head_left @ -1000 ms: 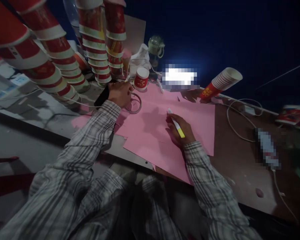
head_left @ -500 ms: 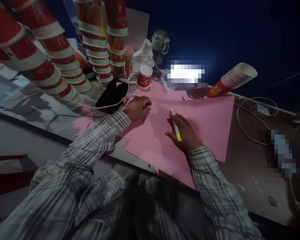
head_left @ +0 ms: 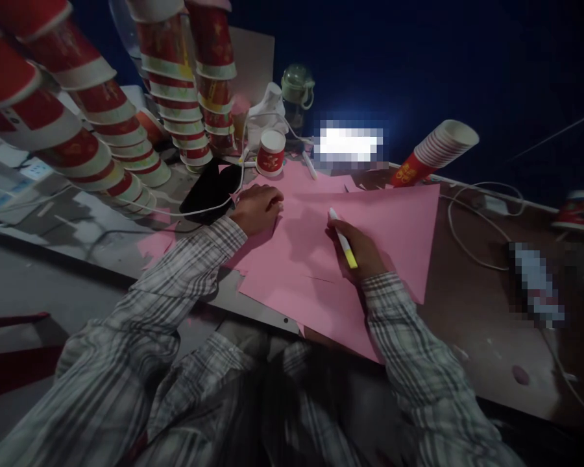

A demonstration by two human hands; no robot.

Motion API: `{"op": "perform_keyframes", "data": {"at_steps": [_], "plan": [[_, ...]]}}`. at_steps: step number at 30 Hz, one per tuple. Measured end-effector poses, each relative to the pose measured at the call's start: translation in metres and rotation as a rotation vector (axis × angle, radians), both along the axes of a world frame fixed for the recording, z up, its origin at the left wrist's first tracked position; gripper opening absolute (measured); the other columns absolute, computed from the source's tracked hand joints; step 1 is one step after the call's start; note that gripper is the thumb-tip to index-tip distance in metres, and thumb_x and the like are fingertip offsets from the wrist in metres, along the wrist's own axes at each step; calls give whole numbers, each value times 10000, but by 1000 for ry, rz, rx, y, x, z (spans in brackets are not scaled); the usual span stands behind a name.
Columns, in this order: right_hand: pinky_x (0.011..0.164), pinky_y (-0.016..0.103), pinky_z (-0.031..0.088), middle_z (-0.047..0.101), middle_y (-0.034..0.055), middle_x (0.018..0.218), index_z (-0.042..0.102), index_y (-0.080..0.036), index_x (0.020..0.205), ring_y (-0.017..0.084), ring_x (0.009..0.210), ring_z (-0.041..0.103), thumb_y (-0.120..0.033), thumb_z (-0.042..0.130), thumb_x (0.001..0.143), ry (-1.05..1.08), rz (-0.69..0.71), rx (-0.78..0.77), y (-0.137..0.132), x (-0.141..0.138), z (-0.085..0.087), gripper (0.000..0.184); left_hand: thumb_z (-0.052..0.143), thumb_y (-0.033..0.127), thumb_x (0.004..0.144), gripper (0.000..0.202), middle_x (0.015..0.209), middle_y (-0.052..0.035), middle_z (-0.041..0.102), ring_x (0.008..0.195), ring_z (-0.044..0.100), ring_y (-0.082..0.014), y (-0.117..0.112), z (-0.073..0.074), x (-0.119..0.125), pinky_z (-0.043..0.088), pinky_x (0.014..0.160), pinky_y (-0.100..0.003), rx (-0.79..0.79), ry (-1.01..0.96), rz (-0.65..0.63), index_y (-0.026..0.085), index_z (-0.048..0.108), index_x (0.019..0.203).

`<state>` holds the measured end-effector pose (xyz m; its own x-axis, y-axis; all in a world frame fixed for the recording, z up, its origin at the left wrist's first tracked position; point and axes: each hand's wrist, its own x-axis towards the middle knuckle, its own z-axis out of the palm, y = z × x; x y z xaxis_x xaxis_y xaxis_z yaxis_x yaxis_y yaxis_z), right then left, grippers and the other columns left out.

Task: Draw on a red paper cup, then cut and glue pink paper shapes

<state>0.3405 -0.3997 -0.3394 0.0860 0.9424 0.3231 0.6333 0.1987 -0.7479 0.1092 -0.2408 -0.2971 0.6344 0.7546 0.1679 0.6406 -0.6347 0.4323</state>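
My right hand is closed on a white marker with a yellow end, slanting over a large pink sheet of paper. The marker's far tip points away from me; whether it touches the sheet I cannot tell. On the sheet's near half runs a thin dark line. My left hand rests at the left part of the pink paper with its fingers curled in. What those fingers hold, if anything, is hidden.
Tall stacks of red-and-white paper cups stand at the left, beside a black phone-like slab. A single cup, a second white pen and a green-lidded bottle are behind the paper. More nested cups lean at right, near a white cable.
The view has shifted slightly. My right hand has turned a little around the marker, with its fingers drawn in closer. More of the dark line shows. My left hand stays put on the paper.
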Motion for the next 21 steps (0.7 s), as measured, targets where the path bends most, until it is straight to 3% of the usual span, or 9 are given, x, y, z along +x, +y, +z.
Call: {"op": "perform_keyframes", "data": {"at_steps": [4, 7, 9, 12, 14, 19, 21], "plan": [[985, 502, 577, 667, 102, 1286, 543, -263, 1315, 275, 1120, 696, -311, 578, 862, 8, 23, -86, -4, 1, 11, 457, 464, 378, 930, 288, 1086, -91, 677, 1069, 574, -257, -2, -6, 0, 399, 991, -431, 90, 90, -20, 212, 678, 1031], [1093, 590, 475, 618, 129, 1367, 550, -246, 1319, 351, 1300, 568, -428, 714, 765, -130, 90, -59, -3, 2, 12, 607, 483, 477, 927, 337, 1133, -105, 633, 1082, 553, -277, -7, -6, 1, 388, 969, -443, 149, 145, -21, 216, 680, 1008], [1108, 600, 454, 630, 139, 1351, 574, -229, 1296, 365, 1322, 543, -439, 730, 755, -196, 86, -28, -1, 1, 10, 601, 515, 532, 907, 379, 1140, -117, 614, 1082, 536, -290, -11, -4, 2, 379, 947, -450, 170, 207, -27, 202, 681, 993], [976, 508, 572, 715, 112, 1190, 625, -230, 1202, 275, 1097, 692, -339, 584, 889, -117, -113, 54, 0, -2, 11, 334, 580, 540, 872, 395, 1160, -125, 599, 1099, 506, -310, -16, -2, 4, 359, 924, -462, 183, 266, -21, 181, 672, 1010], [875, 443, 615, 747, 88, 1061, 646, -225, 1146, 228, 956, 727, -286, 544, 910, -48, -217, 148, -1, -6, 15, 264, 613, 522, 853, 368, 1167, -117, 599, 1109, 491, -320, -19, -2, 6, 342, 917, -467, 169, 271, -5, 189, 665, 1002], [711, 351, 629, 735, 68, 923, 674, -210, 1068, 185, 801, 718, -254, 561, 884, 11, -144, 203, -8, -16, 26, 221, 580, 478, 879, 317, 1169, -111, 603, 1117, 464, -326, -20, -5, 6, 315, 916, -465, 177, 239, -4, 204, 658, 1017], [630, 325, 612, 721, 54, 849, 671, -201, 1065, 162, 680, 696, -274, 560, 897, 81, -194, 195, -11, -16, 28, 215, 563, 438, 894, 305, 1173, -117, 603, 1123, 452, -323, -20, -7, 6, 308, 921, -461, 189, 217, -6, 193, 652, 1053]]}}
